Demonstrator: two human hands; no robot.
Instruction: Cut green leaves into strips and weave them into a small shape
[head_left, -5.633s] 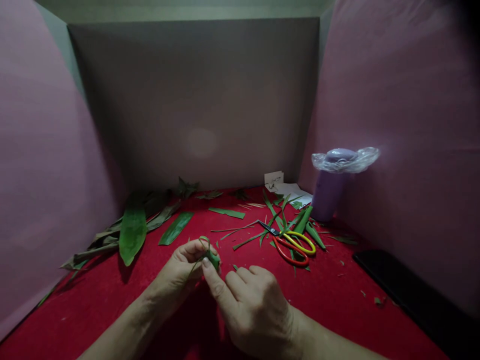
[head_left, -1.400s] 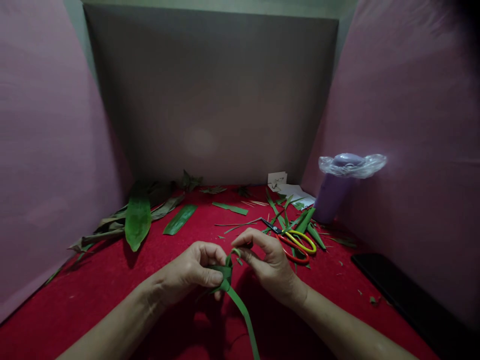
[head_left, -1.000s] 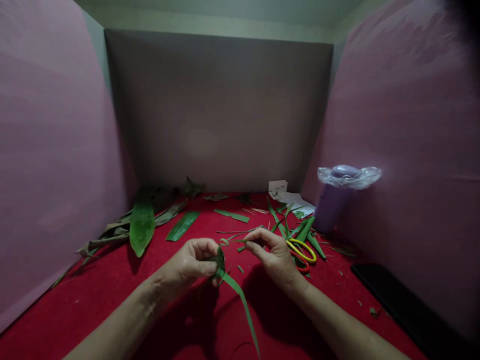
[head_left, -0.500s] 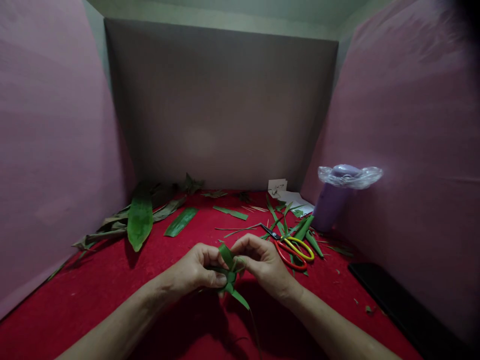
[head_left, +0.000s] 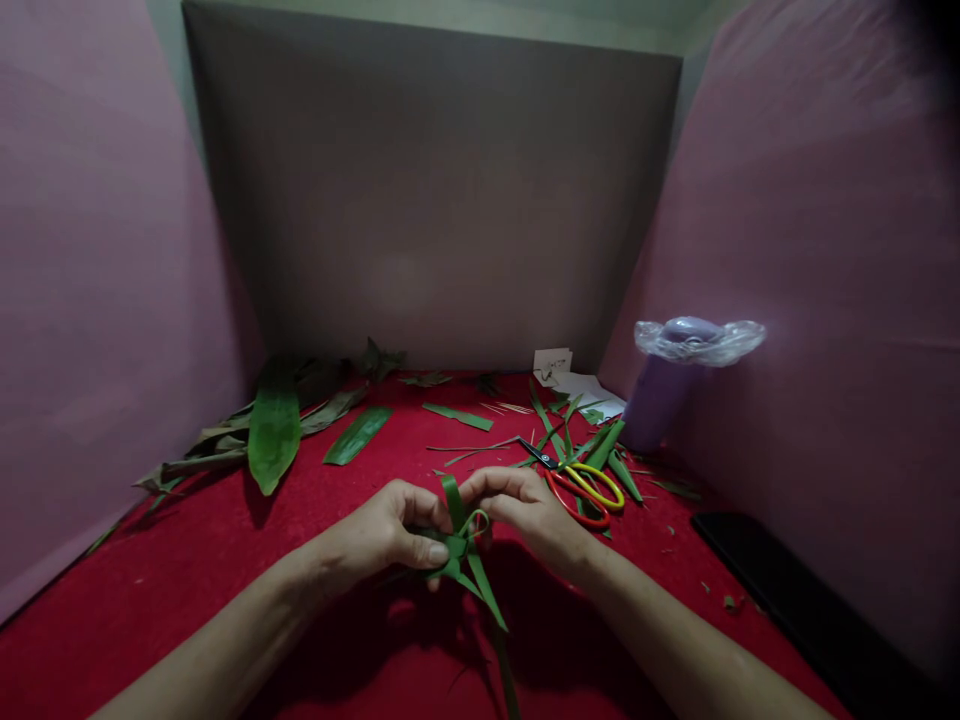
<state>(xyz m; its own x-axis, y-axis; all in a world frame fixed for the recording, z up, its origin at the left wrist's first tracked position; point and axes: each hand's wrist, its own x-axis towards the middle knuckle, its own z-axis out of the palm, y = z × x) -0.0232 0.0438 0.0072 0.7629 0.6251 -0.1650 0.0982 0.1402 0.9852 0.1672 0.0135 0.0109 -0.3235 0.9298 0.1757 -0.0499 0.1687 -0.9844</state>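
The left hand (head_left: pixel 409 525) is grasping a small folded leaf piece (head_left: pixel 456 550), with its thumb pressing on the top and its other fingers bending around the back. This leaf piece is being held above the red table (head_left: pixel 165 630), in the middle and near to the person. From it, one green loop (head_left: pixel 451 500) is standing up, one thin strip (head_left: pixel 480 517) is curling round at the right, and pointed leaf ends (head_left: pixel 487 588) are hanging downward to the right. The right hand (head_left: pixel 525 515) is bending its fingers close to the loop and the thin strip; whether they are pinching a strip, I cannot tell.

Just behind the right hand, scissors (head_left: pixel 571 469) with one red and one yellow handle are lying among cut leaves (head_left: pixel 602 446). Farther back on the right, a purple cup (head_left: pixel 660 400) is wearing clear plastic (head_left: pixel 739 342) around its top, and white paper (head_left: pixel 589 388) is lying next to it. On the left, a broad green leaf (head_left: pixel 274 430) is resting upon dry leaves (head_left: pixel 206 462).
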